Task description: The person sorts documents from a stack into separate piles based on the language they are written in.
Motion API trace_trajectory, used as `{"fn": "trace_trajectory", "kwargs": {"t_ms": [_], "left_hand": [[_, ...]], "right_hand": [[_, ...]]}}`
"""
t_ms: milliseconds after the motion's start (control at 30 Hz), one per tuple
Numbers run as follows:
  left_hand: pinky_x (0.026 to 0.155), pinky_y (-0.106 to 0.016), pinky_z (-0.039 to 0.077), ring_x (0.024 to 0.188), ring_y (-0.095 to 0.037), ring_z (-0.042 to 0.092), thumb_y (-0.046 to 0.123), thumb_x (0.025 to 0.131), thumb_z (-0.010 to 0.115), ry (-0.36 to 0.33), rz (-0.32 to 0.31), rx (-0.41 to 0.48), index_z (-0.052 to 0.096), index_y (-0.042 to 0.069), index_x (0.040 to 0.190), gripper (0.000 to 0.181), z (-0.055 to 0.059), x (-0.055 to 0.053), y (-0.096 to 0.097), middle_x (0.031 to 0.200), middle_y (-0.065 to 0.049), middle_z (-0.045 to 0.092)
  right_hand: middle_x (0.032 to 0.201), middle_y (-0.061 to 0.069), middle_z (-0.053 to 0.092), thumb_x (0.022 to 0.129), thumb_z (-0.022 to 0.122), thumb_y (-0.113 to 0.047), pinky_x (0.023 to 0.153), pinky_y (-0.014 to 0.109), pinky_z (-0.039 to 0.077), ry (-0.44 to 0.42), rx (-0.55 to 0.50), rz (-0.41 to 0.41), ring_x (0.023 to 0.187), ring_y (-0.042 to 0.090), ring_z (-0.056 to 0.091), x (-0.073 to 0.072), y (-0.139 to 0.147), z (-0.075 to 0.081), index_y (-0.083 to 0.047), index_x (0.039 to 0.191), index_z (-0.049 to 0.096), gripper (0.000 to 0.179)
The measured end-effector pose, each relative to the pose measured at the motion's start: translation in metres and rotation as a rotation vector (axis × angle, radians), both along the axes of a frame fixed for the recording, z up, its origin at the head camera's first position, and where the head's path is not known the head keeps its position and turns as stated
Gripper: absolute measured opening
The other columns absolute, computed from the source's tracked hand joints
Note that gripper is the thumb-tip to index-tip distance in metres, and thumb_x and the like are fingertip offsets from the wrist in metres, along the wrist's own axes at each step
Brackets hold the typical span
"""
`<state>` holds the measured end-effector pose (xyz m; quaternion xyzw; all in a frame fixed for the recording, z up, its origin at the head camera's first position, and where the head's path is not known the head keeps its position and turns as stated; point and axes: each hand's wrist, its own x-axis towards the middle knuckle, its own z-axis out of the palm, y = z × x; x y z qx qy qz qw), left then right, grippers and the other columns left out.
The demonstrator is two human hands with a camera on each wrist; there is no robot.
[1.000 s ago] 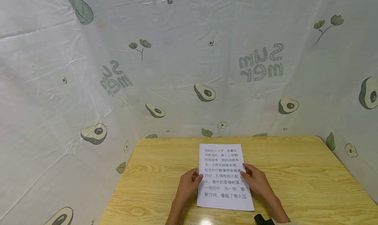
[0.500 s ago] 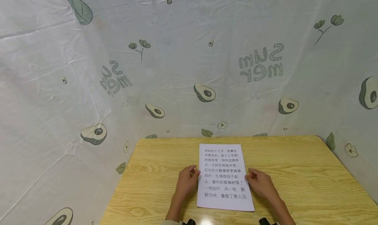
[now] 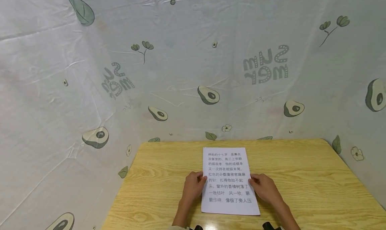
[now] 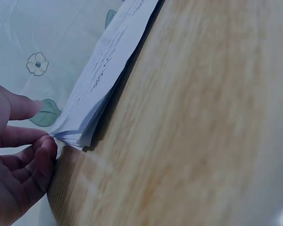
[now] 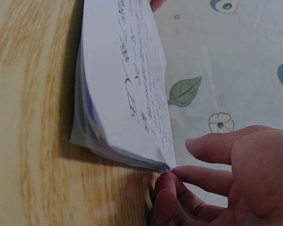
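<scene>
A stack of white paper sheets [image 3: 227, 208], printed with large black characters, lies on the wooden table. At its left edge is my left hand [image 3: 191, 186], and at its right edge my right hand [image 3: 264, 187]. In the left wrist view, a bent finger of the left hand [image 4: 19, 155] touches the edge of the sheets [image 4: 101, 80], while the thumb stays apart from them. Likewise, in the right wrist view a fingertip of the right hand [image 5: 226, 174] meets the sheets' edge [image 5: 118, 84], its thumb raised clear. Several sheet edges show slightly fanned at the side.
The wooden table [image 3: 304, 176] extends around the paper to both sides. Behind it hangs a pale curtain [image 3: 181, 72] with avocado, leaf and flower prints. Black objects, one on the left [image 3: 198, 227] and one on the right [image 3: 267, 226], show near the wrists.
Both hands drew slightly outward from the paper's edges, then came back in against them. The stack has stayed in nearly the same place.
</scene>
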<state>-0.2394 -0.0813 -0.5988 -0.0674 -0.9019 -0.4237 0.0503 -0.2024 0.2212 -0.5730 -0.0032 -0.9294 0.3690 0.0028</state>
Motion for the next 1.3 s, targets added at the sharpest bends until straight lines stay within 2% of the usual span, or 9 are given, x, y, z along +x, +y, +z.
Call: {"fn": "trace_trajectory", "kwargs": {"t_ms": [100,167,267,367,400,533,700,967,1300], "left_hand": [[0.062,-0.021,0.035,0.073,-0.009,0.043,0.016,0.100,0.073,0.003,-0.005,-0.005,0.061,0.011,0.077,0.027,0.0015,0.0021,0.0009,0.075,0.003,0.048],[0.063,-0.022,0.036,0.074,-0.009,0.044,0.015,0.100,0.073,0.010,-0.007,0.000,0.064,0.009,0.080,0.023,0.0022,0.0035,0.0016,0.077,0.002,0.050],[0.066,-0.020,0.042,0.078,-0.008,0.049,0.015,0.100,0.074,0.013,0.004,0.023,0.077,0.001,0.102,0.015,0.0023,0.0055,0.0024,0.085,0.000,0.058],[0.068,-0.020,0.050,0.081,-0.007,0.057,0.014,0.099,0.075,0.033,0.005,0.066,0.075,-0.003,0.127,0.032,0.0026,0.0063,0.0030,0.094,-0.003,0.065],[0.069,-0.020,0.052,0.082,-0.007,0.060,0.014,0.099,0.075,0.038,0.003,0.083,0.074,-0.003,0.130,0.035,0.0029,0.0063,0.0032,0.096,-0.004,0.066],[0.069,-0.021,0.055,0.081,-0.007,0.065,0.011,0.097,0.077,0.044,-0.017,0.148,0.073,-0.003,0.131,0.037,0.0037,0.0055,0.0040,0.097,-0.006,0.068],[0.067,-0.019,0.055,0.079,-0.006,0.065,0.006,0.094,0.078,0.018,-0.031,0.206,0.072,-0.005,0.132,0.039,0.0047,0.0055,0.0051,0.095,-0.006,0.069],[0.067,-0.020,0.057,0.080,-0.008,0.069,-0.004,0.091,0.077,-0.006,-0.011,0.228,0.070,-0.005,0.133,0.042,0.0028,0.0060,0.0053,0.097,-0.010,0.072],[0.068,-0.021,0.058,0.081,-0.009,0.070,-0.005,0.091,0.076,-0.017,0.027,0.247,0.070,-0.003,0.133,0.042,0.0012,0.0044,0.0030,0.103,-0.012,0.074]], "right_hand": [[0.122,0.025,0.074,0.105,0.065,-0.017,0.093,0.055,0.059,0.003,-0.010,0.006,0.110,0.039,0.072,0.0006,-0.0007,0.0003,0.014,0.137,0.064,0.045],[0.121,0.024,0.073,0.105,0.066,-0.017,0.090,0.052,0.058,0.005,-0.011,0.004,0.108,0.036,0.072,0.0011,-0.0010,0.0003,0.014,0.138,0.064,0.045],[0.122,0.023,0.073,0.104,0.066,-0.016,0.086,0.046,0.057,0.015,-0.013,0.001,0.104,0.031,0.070,0.0023,-0.0014,-0.0001,0.013,0.139,0.063,0.045],[0.123,0.024,0.071,0.103,0.068,-0.015,0.081,0.038,0.055,0.028,-0.030,-0.005,0.102,0.028,0.070,0.0035,-0.0018,-0.0005,0.011,0.140,0.063,0.046],[0.124,0.024,0.071,0.103,0.068,-0.014,0.080,0.035,0.055,0.032,-0.041,-0.008,0.102,0.028,0.071,0.0038,-0.0019,-0.0006,0.011,0.141,0.063,0.046],[0.121,0.022,0.072,0.101,0.070,-0.011,0.077,0.029,0.056,0.044,-0.084,-0.021,0.101,0.027,0.073,0.0038,-0.0027,0.0002,0.009,0.141,0.064,0.045],[0.115,0.016,0.075,0.099,0.071,-0.009,0.078,0.024,0.057,0.031,-0.149,-0.049,0.100,0.025,0.074,0.0035,-0.0045,0.0015,0.008,0.139,0.066,0.043],[0.110,0.015,0.076,0.097,0.071,-0.005,0.074,0.018,0.056,0.012,-0.199,-0.086,0.097,0.024,0.075,0.0028,-0.0023,-0.0018,0.011,0.136,0.065,0.043],[0.112,0.016,0.076,0.097,0.070,-0.004,0.075,0.020,0.056,0.015,-0.201,-0.091,0.099,0.026,0.075,0.0023,-0.0001,-0.0018,0.007,0.137,0.067,0.041]]}}
